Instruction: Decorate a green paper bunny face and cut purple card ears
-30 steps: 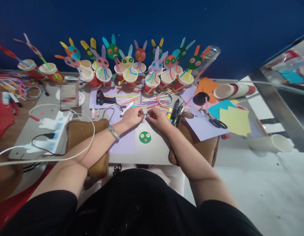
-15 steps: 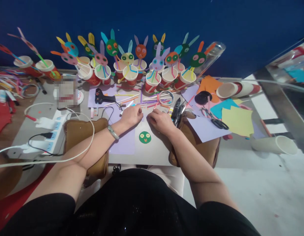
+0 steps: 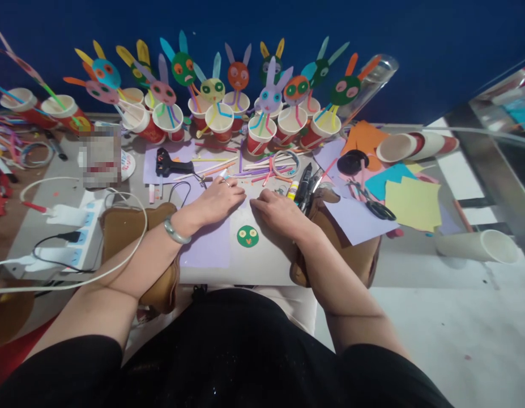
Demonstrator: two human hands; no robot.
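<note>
Grip unclear: left hand, right hand over grey table; blue wall beyond.

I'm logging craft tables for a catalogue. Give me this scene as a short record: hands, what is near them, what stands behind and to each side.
Left hand: fingers over a slim white-and-blue object; grip unclear
Right hand: fingers bent, low at the grey table; nothing visibly held
Nearer the body: round green paper face with yellow eyes, lying flat
Behind: red-and-white paper cups bearing colourful paper rabbit figures
Left side: black glue gun; white plastic power strip
Right side: pale yellow paper sheets
</note>
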